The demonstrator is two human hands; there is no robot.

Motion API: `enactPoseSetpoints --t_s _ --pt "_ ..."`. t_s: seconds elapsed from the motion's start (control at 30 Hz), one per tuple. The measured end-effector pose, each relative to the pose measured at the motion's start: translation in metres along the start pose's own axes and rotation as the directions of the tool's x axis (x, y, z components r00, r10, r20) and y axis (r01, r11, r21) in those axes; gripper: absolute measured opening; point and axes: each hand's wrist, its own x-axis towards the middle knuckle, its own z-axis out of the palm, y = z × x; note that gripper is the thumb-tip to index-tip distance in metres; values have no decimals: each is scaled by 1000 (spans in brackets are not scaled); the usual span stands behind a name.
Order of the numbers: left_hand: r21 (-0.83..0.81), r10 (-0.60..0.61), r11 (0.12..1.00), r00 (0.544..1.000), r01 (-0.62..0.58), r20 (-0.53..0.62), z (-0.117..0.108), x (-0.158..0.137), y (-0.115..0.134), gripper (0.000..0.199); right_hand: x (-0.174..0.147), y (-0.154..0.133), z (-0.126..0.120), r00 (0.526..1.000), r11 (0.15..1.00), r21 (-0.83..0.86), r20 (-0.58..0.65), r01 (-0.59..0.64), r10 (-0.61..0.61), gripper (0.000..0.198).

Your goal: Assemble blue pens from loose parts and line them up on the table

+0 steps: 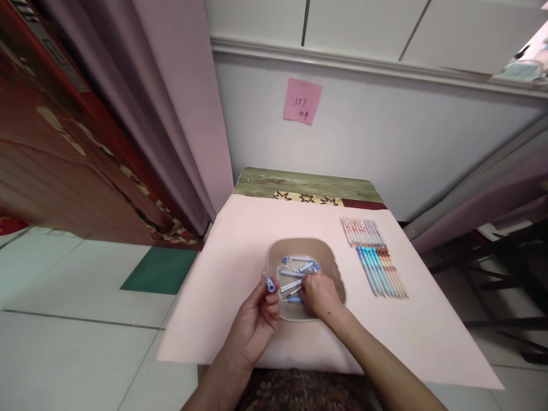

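Note:
Upright between the fingers of my left hand (258,314) is a blue pen barrel (270,284), its hollow end facing up. This hand is closed on it at the left rim of a beige plastic basin (295,242). My right hand (319,294) reaches down into the basin with its fingers bent together; what they touch or hold is hidden. Around those fingers lie loose pen parts: blue barrels (293,273), white tubes (291,286) and small blue pieces.
On the pink-covered table (226,251), right of the basin, pens lie in two rows: pale patterned pens (363,233) behind, turquoise pens (373,271) and brown-cream pens (393,274) in front. A pink note (302,101) hangs on the wall. A purple curtain (171,85) stands at left.

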Motion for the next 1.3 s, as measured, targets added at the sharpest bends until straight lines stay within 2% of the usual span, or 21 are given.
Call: enactPoseSetpoints --t_s 0.17,0.27,0.3,0.37,0.4,0.47,0.57,0.73,0.87,1.03,1.17,1.3 --pt "-31 9 999 1000 -9 -10 -1 1 0 21 -5 3 -12 999 997 81 -51 5 -1 17" --pt "-4 36 999 999 -36 -18 -3 4 -1 17 -19 3 -32 987 964 252 -154 82 -44 13" --pt "14 52 999 998 -52 -23 -5 5 -2 16 -27 2 -40 968 900 405 -242 162 -65 11" --pt "54 82 995 996 -81 -32 -7 8 -6 13 -42 -2 -54 902 700 628 -429 340 -53 10" --pt "69 95 993 995 -93 -32 -8 9 -8 12 -50 -4 -59 860 629 657 -509 415 -37 11" --pt "85 109 991 994 -107 -16 -9 10 -13 10 -61 -9 -65 781 581 620 -624 528 -43 9" --pt "99 126 987 992 -127 14 -9 9 -20 4 -68 -13 -62 707 615 512 -700 599 -106 6" --pt "141 137 980 990 -139 20 -10 6 -27 3 -67 -9 -51 677 655 436 -719 617 -160 6" --pt "151 135 979 991 -136 20 -12 4 -30 6 -72 -7 -51 645 670 387 -743 634 -180 5" --pt "169 104 979 993 -111 49 -15 2 -36 9 -81 -2 -53 665 647 430 -728 629 -164 6" --pt "202 94 973 992 -108 82 -19 -2 -44 11 -90 4 -43 686 626 461 -707 629 -169 12" --pt "261 99 959 993 -111 57 -23 -10 -55 15 -100 7 -29 659 629 425 -728 651 -190 15"
